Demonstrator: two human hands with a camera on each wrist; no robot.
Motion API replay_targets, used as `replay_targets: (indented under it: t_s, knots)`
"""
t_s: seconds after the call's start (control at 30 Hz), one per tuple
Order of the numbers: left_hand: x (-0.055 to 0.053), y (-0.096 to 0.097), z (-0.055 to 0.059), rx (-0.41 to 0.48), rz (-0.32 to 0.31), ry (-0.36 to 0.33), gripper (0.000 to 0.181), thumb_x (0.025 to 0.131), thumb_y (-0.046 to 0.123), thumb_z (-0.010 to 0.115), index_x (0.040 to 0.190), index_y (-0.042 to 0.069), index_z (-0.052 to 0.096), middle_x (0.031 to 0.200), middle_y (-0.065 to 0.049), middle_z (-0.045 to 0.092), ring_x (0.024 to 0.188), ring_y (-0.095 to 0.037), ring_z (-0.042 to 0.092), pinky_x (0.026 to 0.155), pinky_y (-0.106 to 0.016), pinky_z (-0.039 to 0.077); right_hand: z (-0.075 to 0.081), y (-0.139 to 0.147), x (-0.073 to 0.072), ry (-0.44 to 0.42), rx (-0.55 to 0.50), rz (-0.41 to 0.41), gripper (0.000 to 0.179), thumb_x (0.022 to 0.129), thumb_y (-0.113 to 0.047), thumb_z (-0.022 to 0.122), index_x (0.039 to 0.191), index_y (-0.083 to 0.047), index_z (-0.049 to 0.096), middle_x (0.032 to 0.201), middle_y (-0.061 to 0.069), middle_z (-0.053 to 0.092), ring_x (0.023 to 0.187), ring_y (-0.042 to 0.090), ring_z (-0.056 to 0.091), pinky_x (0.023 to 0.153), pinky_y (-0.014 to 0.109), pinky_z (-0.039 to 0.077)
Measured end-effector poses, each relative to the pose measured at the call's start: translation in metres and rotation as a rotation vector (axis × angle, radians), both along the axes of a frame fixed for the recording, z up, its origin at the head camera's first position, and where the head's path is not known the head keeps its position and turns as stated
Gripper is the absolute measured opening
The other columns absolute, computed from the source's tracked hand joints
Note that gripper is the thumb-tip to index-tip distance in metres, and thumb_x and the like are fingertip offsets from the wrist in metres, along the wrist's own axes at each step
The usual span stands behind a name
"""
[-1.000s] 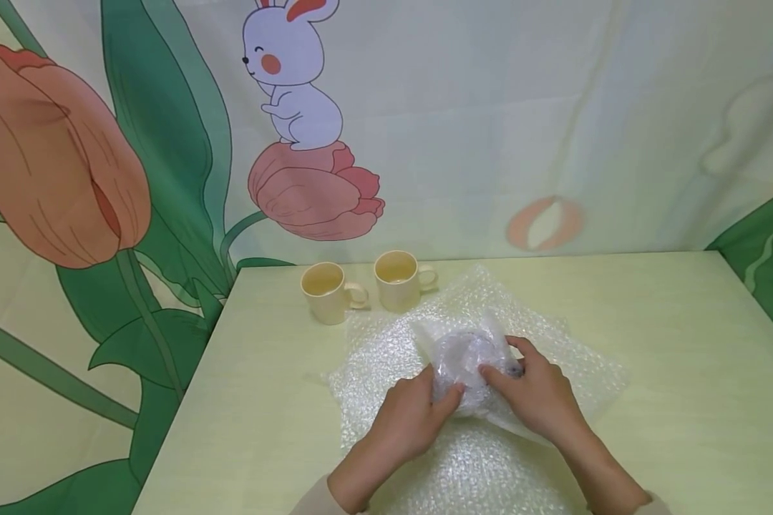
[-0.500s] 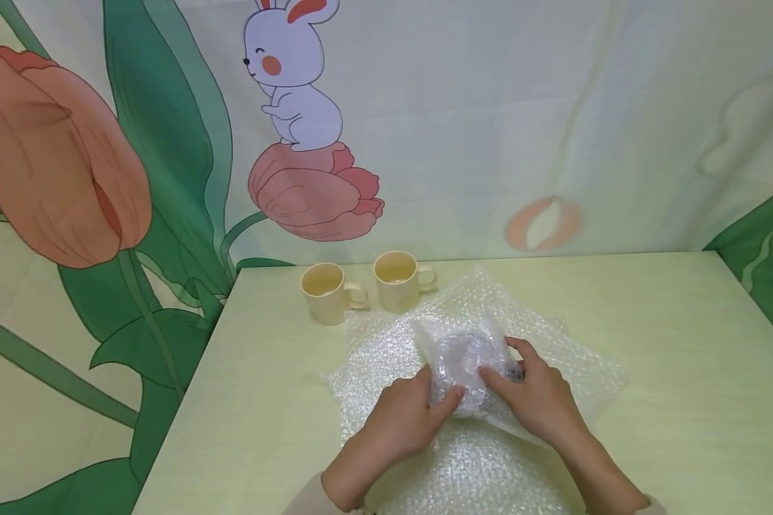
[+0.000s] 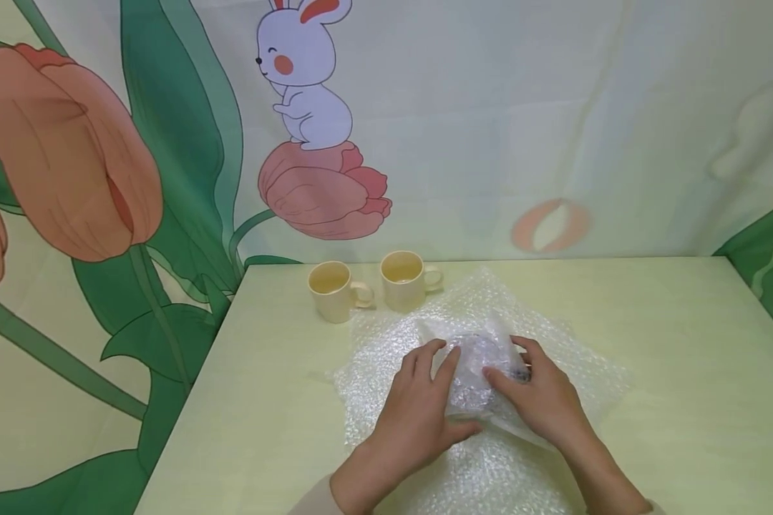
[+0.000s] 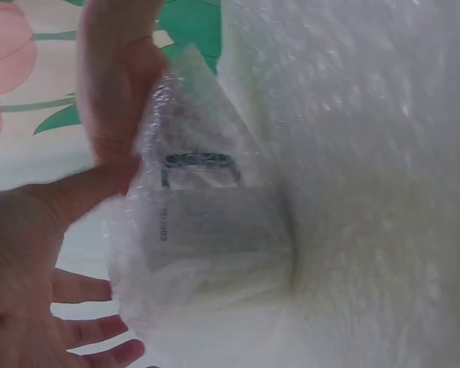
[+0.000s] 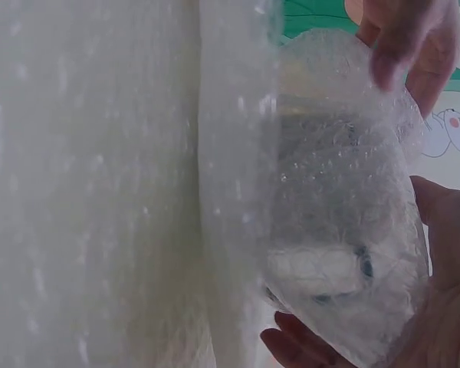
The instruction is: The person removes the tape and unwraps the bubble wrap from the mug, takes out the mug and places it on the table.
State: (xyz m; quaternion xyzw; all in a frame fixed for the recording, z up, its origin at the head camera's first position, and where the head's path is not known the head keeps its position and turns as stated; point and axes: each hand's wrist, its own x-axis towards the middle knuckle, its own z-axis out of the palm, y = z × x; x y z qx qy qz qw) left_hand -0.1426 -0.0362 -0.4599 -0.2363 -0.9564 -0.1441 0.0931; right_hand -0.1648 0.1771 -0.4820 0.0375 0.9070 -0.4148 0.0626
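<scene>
A round-topped object wrapped in bubble wrap (image 3: 472,390) sits between my hands, over a larger bubble wrap sheet (image 3: 386,357). In the left wrist view a dark, handle-like outline and small lettering show through the wrapped object (image 4: 207,230). My right hand (image 3: 544,400) grips its right side, thumb on top and fingers curled round the far edge. My left hand (image 3: 419,408) is spread at its left side, with fingertips right by the upper edge and the thumb apart, lower down. The object's underside is hidden by the wrap.
Two cream mugs stand at the back of the pale table (image 3: 258,400): a left mug (image 3: 333,300) and a right mug (image 3: 402,290), both with handles turned right. Behind the table hangs a cloth (image 3: 457,129) printed with a rabbit and tulips.
My left hand has let go of the wrapped object's near left side, spreading its fingers and moving up along it. My right hand keeps its grip.
</scene>
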Motion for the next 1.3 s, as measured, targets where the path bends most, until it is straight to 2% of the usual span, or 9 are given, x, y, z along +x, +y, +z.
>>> replay_targets:
  t_s: [0.13,0.27,0.43,0.63,0.8,1.0,1.3]
  knots:
    - [-0.003,0.003,0.0,-0.062,-0.001,0.064,0.091,0.079,0.057,0.085,0.15,0.011,0.052,0.148,-0.013,0.049,0.135,-0.032,0.049,0.106,-0.042,0.05,-0.002,0.001,-0.001,0.056,-0.005,-0.021,0.085,0.091,-0.061,0.071,0.154,-0.01,0.045,0.135,0.02,0.055,0.122,0.038,0.057,0.092,0.052,0.05]
    - [-0.005,0.001,0.003,-0.051,-0.007,0.032,0.083,0.084,0.055,0.082,0.149,0.012,0.054,0.148,-0.012,0.05,0.136,-0.032,0.048,0.108,-0.041,0.051,-0.003,0.003,-0.001,0.075,0.0,-0.007,0.086,0.09,-0.061,0.073,0.153,-0.009,0.046,0.131,0.018,0.052,0.118,0.035,0.054,0.088,0.045,0.048]
    - [-0.007,-0.003,0.005,-0.001,-0.017,-0.029,0.075,0.089,0.051,0.079,0.148,0.011,0.055,0.15,-0.012,0.049,0.138,-0.033,0.048,0.11,-0.043,0.05,-0.001,0.009,-0.002,0.081,-0.016,0.061,0.091,0.088,-0.061,0.075,0.155,-0.008,0.044,0.132,0.019,0.052,0.116,0.034,0.055,0.086,0.042,0.05]
    - [-0.008,-0.004,0.008,0.036,-0.024,-0.027,0.067,0.092,0.046,0.076,0.146,0.011,0.057,0.149,-0.013,0.051,0.136,-0.034,0.05,0.108,-0.045,0.051,0.002,0.018,-0.005,0.057,-0.06,0.118,0.091,0.088,-0.057,0.077,0.156,-0.008,0.043,0.132,0.017,0.053,0.115,0.032,0.055,0.081,0.034,0.049]
    - [-0.01,0.0,0.01,0.029,-0.013,-0.008,0.063,0.092,0.042,0.076,0.145,0.013,0.059,0.15,-0.011,0.051,0.133,-0.035,0.053,0.103,-0.046,0.054,0.002,0.025,-0.007,0.037,-0.093,0.14,0.092,0.086,-0.054,0.081,0.157,-0.009,0.042,0.13,0.015,0.054,0.114,0.03,0.054,0.079,0.032,0.049]
    - [-0.012,0.01,0.014,-0.033,0.008,0.042,0.061,0.088,0.039,0.075,0.142,0.014,0.062,0.146,-0.008,0.054,0.13,-0.033,0.055,0.1,-0.046,0.054,0.004,0.03,-0.007,0.005,-0.15,0.155,0.094,0.084,-0.053,0.082,0.158,-0.012,0.04,0.133,0.014,0.051,0.115,0.03,0.052,0.082,0.033,0.049]
    - [-0.02,0.03,0.017,-0.138,-0.012,0.225,0.054,0.082,0.038,0.086,0.129,0.017,0.07,0.131,-0.002,0.064,0.121,-0.024,0.06,0.092,-0.038,0.056,0.006,0.034,-0.007,-0.024,-0.212,0.175,0.087,0.088,-0.051,0.079,0.158,-0.016,0.041,0.136,0.014,0.051,0.117,0.03,0.053,0.083,0.034,0.05]
